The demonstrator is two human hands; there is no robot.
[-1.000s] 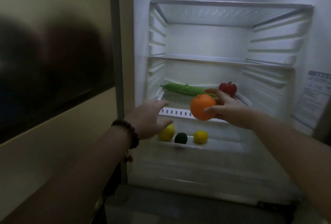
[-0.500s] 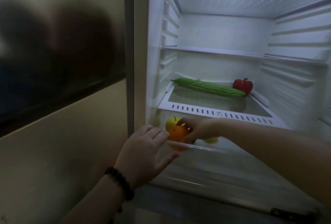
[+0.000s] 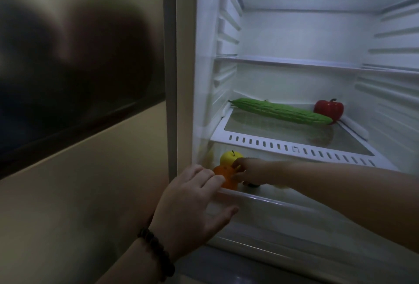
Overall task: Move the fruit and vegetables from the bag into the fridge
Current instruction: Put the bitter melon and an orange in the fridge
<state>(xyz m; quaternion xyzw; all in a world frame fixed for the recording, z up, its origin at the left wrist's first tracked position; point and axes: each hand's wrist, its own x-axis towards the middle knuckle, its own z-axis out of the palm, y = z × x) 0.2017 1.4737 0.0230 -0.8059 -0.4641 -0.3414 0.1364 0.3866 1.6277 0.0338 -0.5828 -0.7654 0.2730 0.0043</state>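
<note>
An orange [image 3: 225, 177] sits low in the clear bottom drawer [image 3: 272, 202] of the open fridge, in front of a yellow apple [image 3: 229, 157]. My right hand [image 3: 251, 171] reaches into the drawer with its fingers curled round the orange. My left hand [image 3: 192, 204] rests on the drawer's front rim at the left, fingers straight, thumb below the rim. A long green bitter gourd [image 3: 281, 111] and a red pepper [image 3: 328, 109] lie on the glass shelf [image 3: 294, 149] above. A dark fruit is mostly hidden under my right hand. The bag is out of view.
The fridge's left wall [image 3: 204, 79] stands close beside my left hand. Higher up is a bare glass shelf [image 3: 294, 62]. Left of the fridge is a beige wall with a dark panel [image 3: 68, 68].
My right hand brought the orange down from shelf height into the bottom drawer. My left hand moved onto the drawer's front rim. The camera came closer.
</note>
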